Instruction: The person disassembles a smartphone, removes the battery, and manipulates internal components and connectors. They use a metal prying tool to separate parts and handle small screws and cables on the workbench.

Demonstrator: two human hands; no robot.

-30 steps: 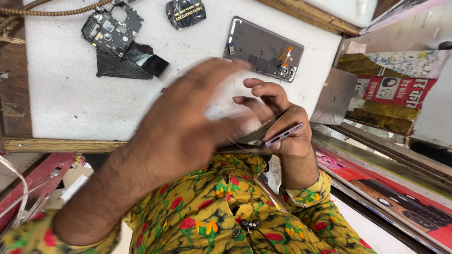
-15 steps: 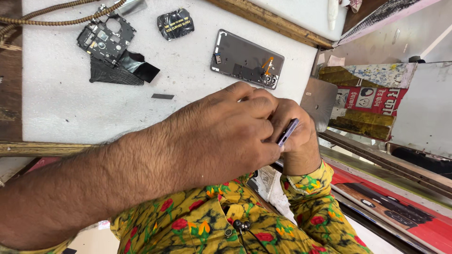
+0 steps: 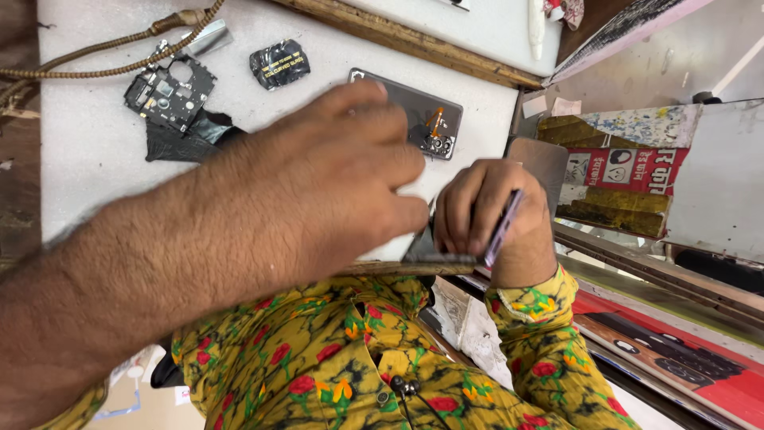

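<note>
Surface: white bench top with a wooden front edge, seen from above, beyond both hands.
Right hand: right hand is closed around a slim phone, held on edge just at the bench's near edge.
Left hand: left hand is curled, fingertips pressed at the phone's side; whether anything is pinched cannot be told.
Beyond the hands: an opened phone back, a circuit board and a braided cable are laid out.
Doing it well: a steady grip and gentle, even finger pressure are judged best.
</note>
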